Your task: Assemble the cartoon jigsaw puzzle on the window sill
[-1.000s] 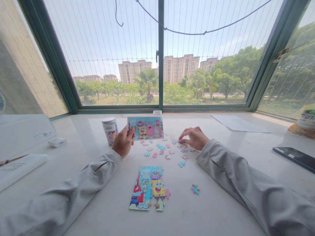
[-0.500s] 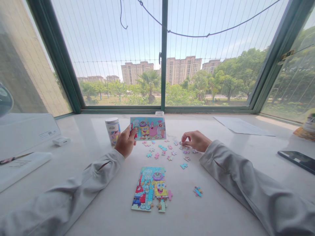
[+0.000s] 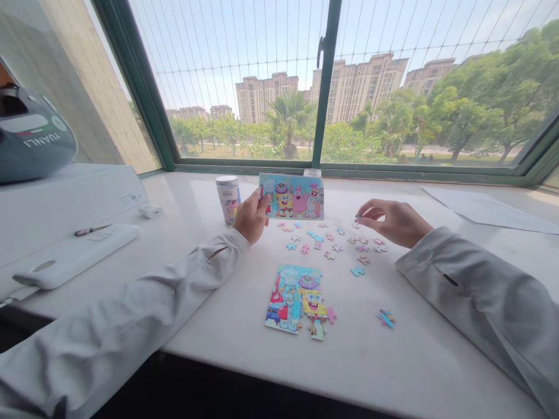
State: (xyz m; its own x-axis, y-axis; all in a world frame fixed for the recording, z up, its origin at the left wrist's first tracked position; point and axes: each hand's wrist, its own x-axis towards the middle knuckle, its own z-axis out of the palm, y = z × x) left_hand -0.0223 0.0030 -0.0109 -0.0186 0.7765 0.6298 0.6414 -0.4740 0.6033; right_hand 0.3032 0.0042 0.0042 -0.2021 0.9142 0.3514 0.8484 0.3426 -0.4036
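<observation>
My left hand (image 3: pixel 252 219) grips the left edge of a cartoon picture card (image 3: pixel 292 196) and holds it upright above the white sill. My right hand (image 3: pixel 392 221) hovers just above the scattered loose puzzle pieces (image 3: pixel 332 241), thumb and forefinger pinched on one small puzzle piece (image 3: pixel 358 216). Nearer to me lies the partly assembled puzzle (image 3: pixel 297 298). A few more loose pieces (image 3: pixel 385 318) sit to its right.
A printed tin (image 3: pixel 228 198) stands left of the card, and a clear lid (image 3: pixel 312 173) shows behind it. A white box (image 3: pixel 65 198) with a grey helmet-like object (image 3: pixel 30 137) is at left, a white remote-like device (image 3: pixel 74 256) before it. Paper (image 3: pixel 489 209) lies at right.
My right hand has lifted off the loose pieces with one piece pinched between its fingers. The camera has swung left and down. The left hand still holds the card.
</observation>
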